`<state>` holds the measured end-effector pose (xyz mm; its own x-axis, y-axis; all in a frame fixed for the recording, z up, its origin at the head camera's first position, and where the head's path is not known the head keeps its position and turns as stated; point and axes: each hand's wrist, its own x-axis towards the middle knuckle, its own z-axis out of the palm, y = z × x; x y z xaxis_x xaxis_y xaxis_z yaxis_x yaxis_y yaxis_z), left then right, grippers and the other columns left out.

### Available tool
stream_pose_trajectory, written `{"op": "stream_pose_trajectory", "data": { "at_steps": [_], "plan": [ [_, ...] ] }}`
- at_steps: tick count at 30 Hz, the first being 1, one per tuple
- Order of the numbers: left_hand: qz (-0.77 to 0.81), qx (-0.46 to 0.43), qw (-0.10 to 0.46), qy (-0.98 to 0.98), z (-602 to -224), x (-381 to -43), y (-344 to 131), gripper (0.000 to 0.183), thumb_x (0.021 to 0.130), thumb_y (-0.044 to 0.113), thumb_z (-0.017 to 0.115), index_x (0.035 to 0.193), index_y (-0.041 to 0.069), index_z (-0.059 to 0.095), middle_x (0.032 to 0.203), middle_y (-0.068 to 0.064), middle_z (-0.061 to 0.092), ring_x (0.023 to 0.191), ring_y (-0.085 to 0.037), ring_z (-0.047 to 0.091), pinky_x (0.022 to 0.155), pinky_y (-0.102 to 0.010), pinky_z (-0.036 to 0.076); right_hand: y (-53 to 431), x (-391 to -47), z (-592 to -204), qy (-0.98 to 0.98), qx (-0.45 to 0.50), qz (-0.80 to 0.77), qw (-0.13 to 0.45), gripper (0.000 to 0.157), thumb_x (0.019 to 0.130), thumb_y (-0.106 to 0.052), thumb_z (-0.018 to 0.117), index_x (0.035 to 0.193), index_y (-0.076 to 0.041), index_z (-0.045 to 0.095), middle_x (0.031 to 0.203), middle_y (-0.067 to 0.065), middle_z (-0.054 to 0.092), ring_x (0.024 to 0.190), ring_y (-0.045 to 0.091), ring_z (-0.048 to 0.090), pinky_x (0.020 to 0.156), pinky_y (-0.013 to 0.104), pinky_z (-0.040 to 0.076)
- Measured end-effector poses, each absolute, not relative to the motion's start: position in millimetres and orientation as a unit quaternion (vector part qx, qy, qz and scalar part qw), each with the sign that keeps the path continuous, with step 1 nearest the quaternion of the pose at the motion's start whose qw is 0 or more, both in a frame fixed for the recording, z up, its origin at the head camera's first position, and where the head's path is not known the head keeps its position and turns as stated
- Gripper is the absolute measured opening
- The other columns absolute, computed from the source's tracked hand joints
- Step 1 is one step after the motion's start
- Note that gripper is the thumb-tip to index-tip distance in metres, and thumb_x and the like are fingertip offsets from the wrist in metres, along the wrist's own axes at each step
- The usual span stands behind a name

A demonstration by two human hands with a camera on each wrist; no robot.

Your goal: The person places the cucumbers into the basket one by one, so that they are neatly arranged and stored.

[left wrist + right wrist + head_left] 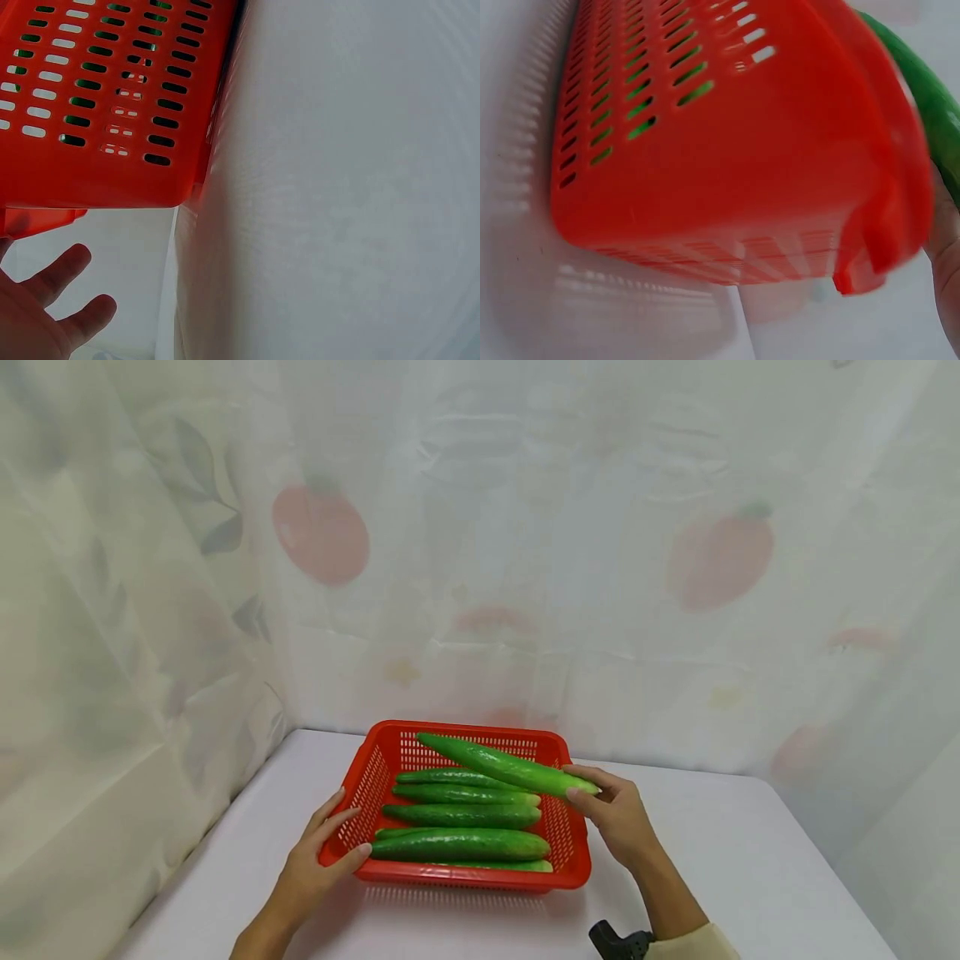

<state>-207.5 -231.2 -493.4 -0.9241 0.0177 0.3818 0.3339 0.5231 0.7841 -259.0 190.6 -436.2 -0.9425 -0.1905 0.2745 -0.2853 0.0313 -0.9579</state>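
My right hand (617,814) pinches the pale end of a green cucumber (502,766) between thumb and fingers. The cucumber slants over the back right of a red plastic basket (480,878), its dark tip pointing to the back left. Several more cucumbers (461,816) lie side by side across the basket, stems mostly to the left. At the left rim, my left hand (311,864) has its fingers spread, the thumb reaching over the front left corner near the end of a cucumber (461,844). In the left wrist view, two fingers (60,274) extend outside the slotted basket wall (112,176).
The basket stands on a table with a white cover (697,852). Behind it hangs a pale curtain (570,568) printed with fruit, and another sheet (112,652) runs along the left. A black device (618,941) is strapped to the right wrist.
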Motion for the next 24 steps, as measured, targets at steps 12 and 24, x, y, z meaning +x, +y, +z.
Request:
{"op": "stream_pose_trajectory", "data": {
  "at_steps": [12,24],
  "plan": [
    [-0.479,-0.102,0.161,-0.857,-493.4,-208.4,-229.4,0.051,0.087,0.027,0.073,0.132,0.009,0.057,0.154,0.003,0.027,0.137,-0.031,0.027,0.096,-0.063,0.031,172.3,-272.4,-439.2,-0.728,0.19,0.658,-0.023,0.039,0.092,-0.019,0.067,0.128,-0.003,0.061,0.111,0.018,0.061,0.1,0.047,0.058,0.08,0.057,0.049],
    [-0.471,-0.1,0.158,-0.862,-491.3,-208.7,-227.6,0.051,0.087,0.026,0.073,0.132,0.009,0.057,0.154,0.002,0.028,0.137,-0.032,0.027,0.095,-0.064,0.031,158.8,-277.9,-441.3,-0.752,0.208,0.625,-0.041,0.038,0.091,-0.017,0.068,0.126,-0.003,0.063,0.108,0.015,0.062,0.092,0.03,0.061,0.082,0.057,0.048]
  ]
}}
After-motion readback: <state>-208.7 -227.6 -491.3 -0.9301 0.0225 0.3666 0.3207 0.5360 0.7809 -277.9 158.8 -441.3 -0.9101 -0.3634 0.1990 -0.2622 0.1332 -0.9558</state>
